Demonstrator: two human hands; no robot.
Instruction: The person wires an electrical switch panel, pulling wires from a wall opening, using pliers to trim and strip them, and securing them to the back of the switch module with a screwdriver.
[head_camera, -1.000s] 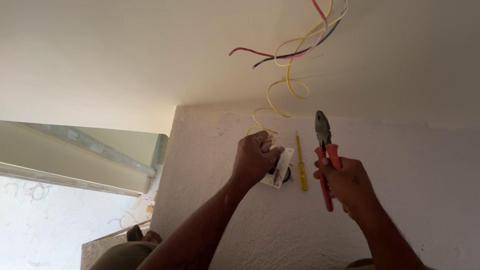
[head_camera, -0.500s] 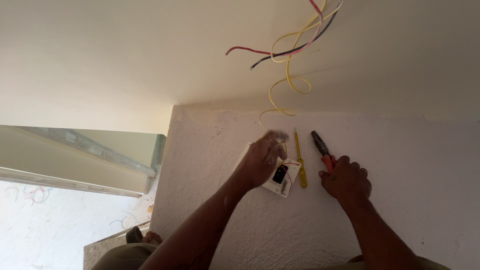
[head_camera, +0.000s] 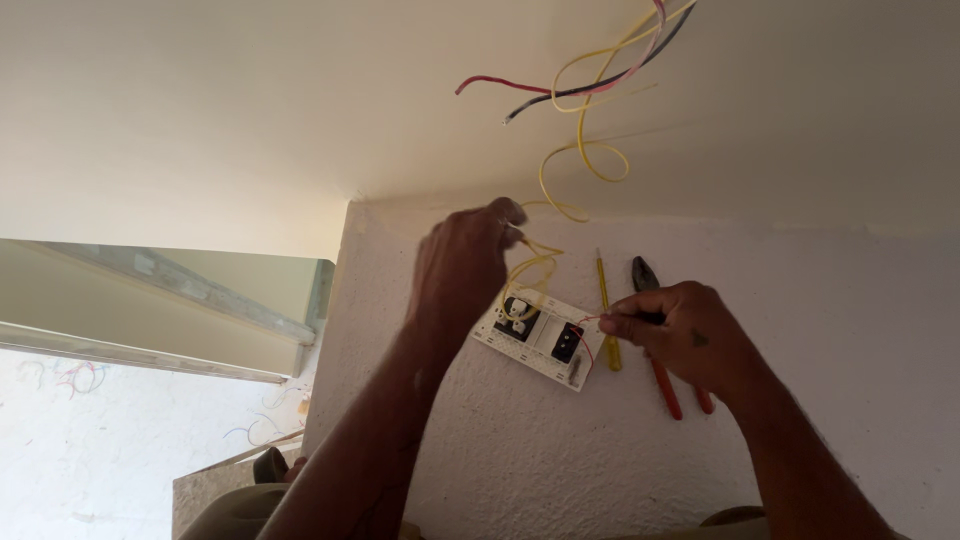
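Yellow, red and black wires, a white switch plate, red-handled pliers and a yellow screwdriver are seen against a whitish wall.

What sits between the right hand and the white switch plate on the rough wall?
Nothing visible. The right hand is just beside the white rectangular switch plate, fingertips at its right edge by a thin red wire; the yellow-handled screwdriver lies alongside.

Two bare forearms, no sleeves in view, no gloves. Left hand blurred, no ring or watch visible. Right hand has a small dark mark on its back, wrist bare. Olive-khaki clothing shows at the bottom edge, by the left elbow.
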